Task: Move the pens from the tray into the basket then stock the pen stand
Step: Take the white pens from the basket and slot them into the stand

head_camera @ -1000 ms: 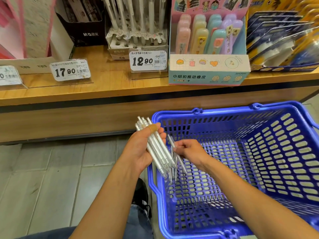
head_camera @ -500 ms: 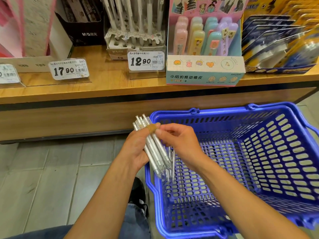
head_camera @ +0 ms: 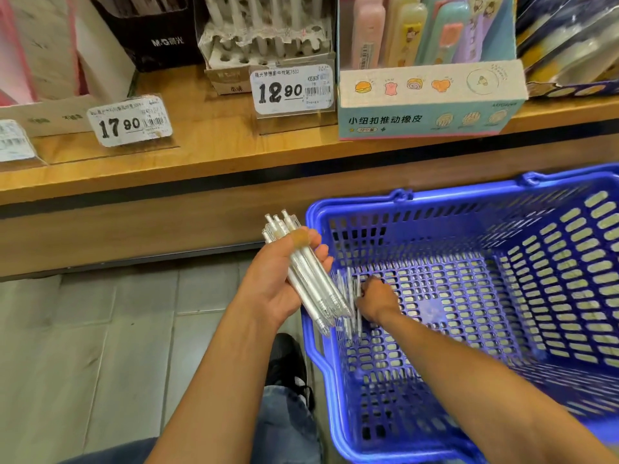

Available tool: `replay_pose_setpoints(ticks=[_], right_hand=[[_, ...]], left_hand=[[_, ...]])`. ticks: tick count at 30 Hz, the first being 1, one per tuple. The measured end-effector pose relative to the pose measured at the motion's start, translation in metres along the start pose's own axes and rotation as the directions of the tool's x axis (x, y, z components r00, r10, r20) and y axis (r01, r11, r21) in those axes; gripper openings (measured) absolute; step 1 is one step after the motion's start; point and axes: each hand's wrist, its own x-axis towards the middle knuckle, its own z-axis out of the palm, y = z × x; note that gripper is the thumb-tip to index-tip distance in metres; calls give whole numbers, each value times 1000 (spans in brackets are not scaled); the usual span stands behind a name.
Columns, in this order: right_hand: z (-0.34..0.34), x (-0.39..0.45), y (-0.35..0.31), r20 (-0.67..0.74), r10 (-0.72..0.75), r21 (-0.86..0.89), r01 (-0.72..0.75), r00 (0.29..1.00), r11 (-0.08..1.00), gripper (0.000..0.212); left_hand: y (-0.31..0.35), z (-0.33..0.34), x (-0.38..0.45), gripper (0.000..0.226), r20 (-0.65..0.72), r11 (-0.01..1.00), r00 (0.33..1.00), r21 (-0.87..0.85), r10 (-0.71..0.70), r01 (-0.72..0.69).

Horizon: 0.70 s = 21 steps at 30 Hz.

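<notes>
My left hand (head_camera: pixel 278 283) grips a bundle of clear white pens (head_camera: pixel 313 279) just left of the blue basket's (head_camera: pixel 452 197) rim, buttons pointing up towards the shelf. My right hand (head_camera: pixel 376 301) is down inside the basket at its near left corner, fingers curled on a few pens (head_camera: pixel 348 296) that lie on the basket floor. The pen stand (head_camera: pixel 268 50), a white holder with round holes and several upright pens, stands on the wooden shelf (head_camera: pixel 207 152) behind the 12.90 price tag (head_camera: pixel 293 90). No tray is in view.
A pastel eraser display box (head_camera: pixel 428 102) stands right of the pen stand, with blister packs (head_camera: pixel 569 45) further right. A black M&G box (head_camera: pixel 150 35) and a 17.90 tag (head_camera: pixel 130 122) are to the left. My shoe (head_camera: pixel 288 363) rests on the grey tiled floor beside the basket.
My right hand left the bundle in my left hand and went down to the basket floor with pens. The left hand stayed in place.
</notes>
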Motion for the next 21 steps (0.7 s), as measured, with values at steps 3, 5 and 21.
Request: replay_pose_setpoints(ticks=[3, 5, 21], right_hand=[[1, -1, -4, -20, 12, -14, -13, 1000, 1000, 20], [-4, -2, -2, -5, 44, 8, -44, 999, 999, 18], [-116, -134, -46, -121, -260, 865, 230, 958, 445, 20]], left_hand=[[0, 1, 3, 17, 10, 1000, 1000, 1, 1, -1], [1, 3, 1, 17, 19, 1000, 1000, 11, -5, 5], [3, 11, -6, 19, -28, 998, 999, -41, -43, 42]])
